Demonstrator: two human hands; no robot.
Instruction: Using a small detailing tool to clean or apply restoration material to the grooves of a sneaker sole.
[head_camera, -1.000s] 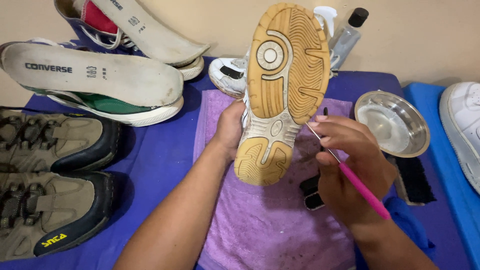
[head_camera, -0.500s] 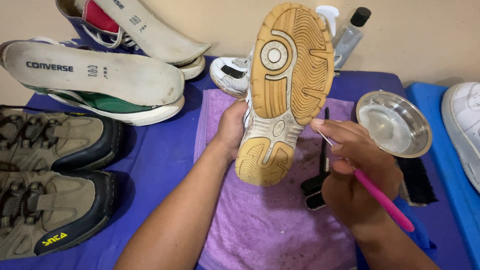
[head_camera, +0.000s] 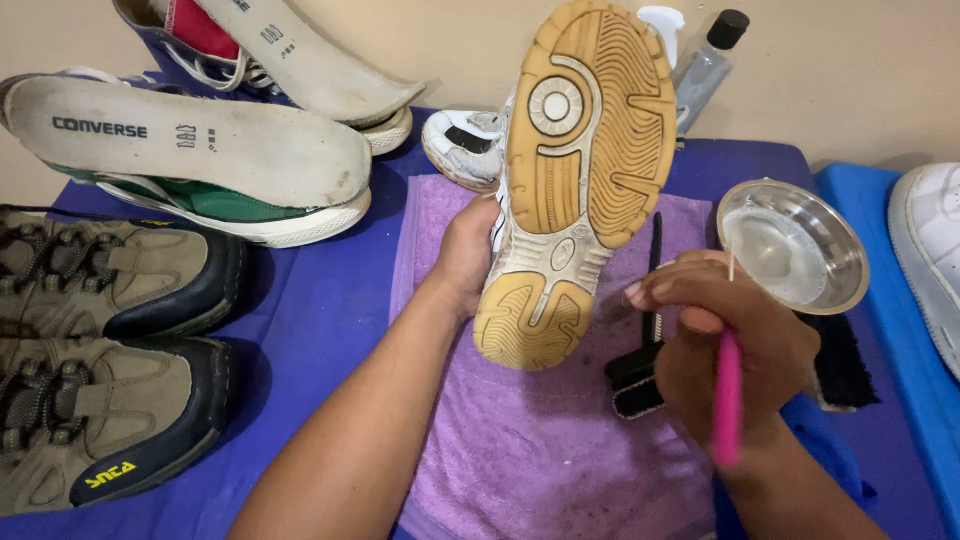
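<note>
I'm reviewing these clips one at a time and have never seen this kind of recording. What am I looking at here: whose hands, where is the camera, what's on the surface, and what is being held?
There is no machine here. A person wears a camera on the head, so you look down at that person's own two bare hands.

The left hand holds a sneaker upright, its tan sole facing the camera. The right hand grips a pink-handled tool beside the sole; its thin tip is too small to identify.

Underneath lies a purple towel on a blue cloth. A black brush lies on the towel, with a metal bowl to the right. On the left sit two brown hiking shoes and more sneakers; bottles stand behind.
</note>
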